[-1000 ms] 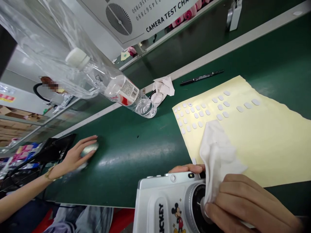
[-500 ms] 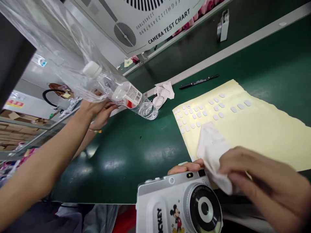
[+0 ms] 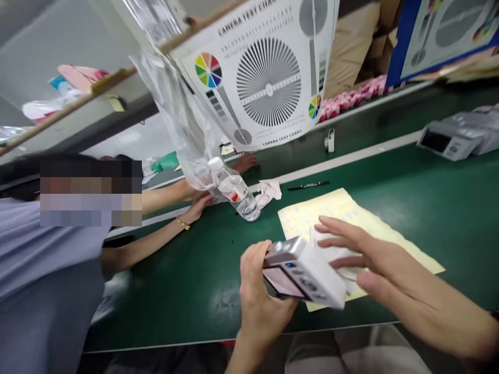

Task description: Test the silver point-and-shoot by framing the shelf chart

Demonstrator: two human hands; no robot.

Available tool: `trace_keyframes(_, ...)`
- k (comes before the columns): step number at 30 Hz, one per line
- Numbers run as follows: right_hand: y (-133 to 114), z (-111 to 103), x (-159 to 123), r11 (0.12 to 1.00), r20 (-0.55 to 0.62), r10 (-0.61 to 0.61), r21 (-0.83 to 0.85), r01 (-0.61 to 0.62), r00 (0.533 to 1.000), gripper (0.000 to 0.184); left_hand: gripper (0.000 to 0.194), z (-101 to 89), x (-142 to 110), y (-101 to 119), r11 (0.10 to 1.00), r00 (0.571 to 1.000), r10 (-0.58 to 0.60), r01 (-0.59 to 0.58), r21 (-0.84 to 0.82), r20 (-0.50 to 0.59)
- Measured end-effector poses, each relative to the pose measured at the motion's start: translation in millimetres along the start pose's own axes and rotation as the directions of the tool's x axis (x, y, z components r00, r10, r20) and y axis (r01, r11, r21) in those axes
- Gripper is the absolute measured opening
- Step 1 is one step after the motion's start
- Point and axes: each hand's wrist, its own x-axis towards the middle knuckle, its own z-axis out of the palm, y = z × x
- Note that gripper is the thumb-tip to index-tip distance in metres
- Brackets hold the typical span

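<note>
My left hand (image 3: 255,291) is closed round the left end of a small white camera (image 3: 312,272), held above the green belt (image 3: 187,280). The camera is tilted, with its back screen facing down and towards me. My right hand (image 3: 362,254) lies over the camera's far side with the fingers stretched out. A white cloth (image 3: 335,253) sits between its fingers and thumb, against the camera body. Both hands are over the near corner of a yellow sticker sheet (image 3: 393,234).
A water bottle (image 3: 238,196), a crumpled cloth (image 3: 270,190) and a black pen (image 3: 309,185) lie beyond the sheet. A co-worker on the left has a hand (image 3: 197,208) by a hanging plastic bag (image 3: 183,124). A camera test chart (image 3: 268,78) stands behind. A grey device (image 3: 448,141) sits far right.
The view has lifted and pulled back. The camera has turned from lens towards me to screen side showing. My right hand has opened out over it with the cloth. The co-worker's hands stay near the bag.
</note>
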Motion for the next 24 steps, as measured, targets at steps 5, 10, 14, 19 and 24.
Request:
trace_keyframes(5,-30.1,-10.3,6.3,0.980,-0.058,-0.100,0.168,0.109,0.993,0.046,0.069,-28.7,47.4,34.0,0.935,0.947,0.315,-0.300,0.192,-0.056)
trace_keyframes(10,-53.6,-31.9,11.0,0.897,-0.229,-0.119,0.392,0.203,0.966,0.029,0.073,-62.5,81.1,69.2,0.819,0.814,0.566,-0.534,0.211,-0.133)
trace_keyframes(14,-93.9,-48.8,-5.8,0.835,-0.347,-0.072,0.492,0.247,0.935,0.023,0.079,-90.2,93.8,92.9,0.755,0.723,0.656,-0.629,0.186,-0.216)
trace_keyframes(19,-132.3,-64.4,-25.4,0.860,-0.533,-0.102,0.377,0.344,0.840,0.019,0.081,-119.0,92.9,124.7,0.695,0.643,0.717,-0.693,0.194,-0.270)
trace_keyframes(24,-144.5,-73.8,-41.3,0.870,-0.631,-0.250,0.187,0.457,0.734,0.022,0.066,-136.8,84.2,148.6,0.648,0.579,0.754,-0.733,0.207,-0.311)
